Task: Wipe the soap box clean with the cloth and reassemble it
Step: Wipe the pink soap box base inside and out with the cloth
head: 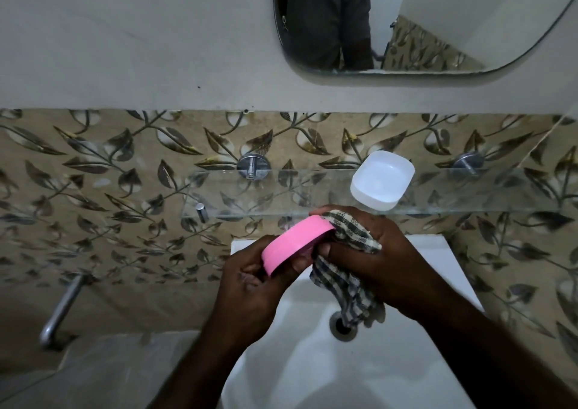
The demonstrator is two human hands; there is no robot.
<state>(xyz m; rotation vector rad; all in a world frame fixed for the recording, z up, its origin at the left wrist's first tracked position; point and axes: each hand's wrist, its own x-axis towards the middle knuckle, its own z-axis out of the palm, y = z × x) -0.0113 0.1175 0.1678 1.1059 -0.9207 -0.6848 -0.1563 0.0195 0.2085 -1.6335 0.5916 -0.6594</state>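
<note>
Location: a domestic bathroom. Indicators: a white ceramic washbasin (422, 361) with a round metal drain opening (343, 325); a clear glass wall shelf (266, 194) on chrome brackets; a rounded wall mirror (438, 17); beige wall tiles with a leaf pattern (93, 189); a chrome wall tap (61, 311).

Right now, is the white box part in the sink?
No, the white part sits on the glass shelf above the sink.

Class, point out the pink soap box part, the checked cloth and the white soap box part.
pink soap box part (292, 242), head view, outer side wall.
checked cloth (350, 296), head view, hanging lower fold.
white soap box part (380, 178), head view, inside floor.
</note>
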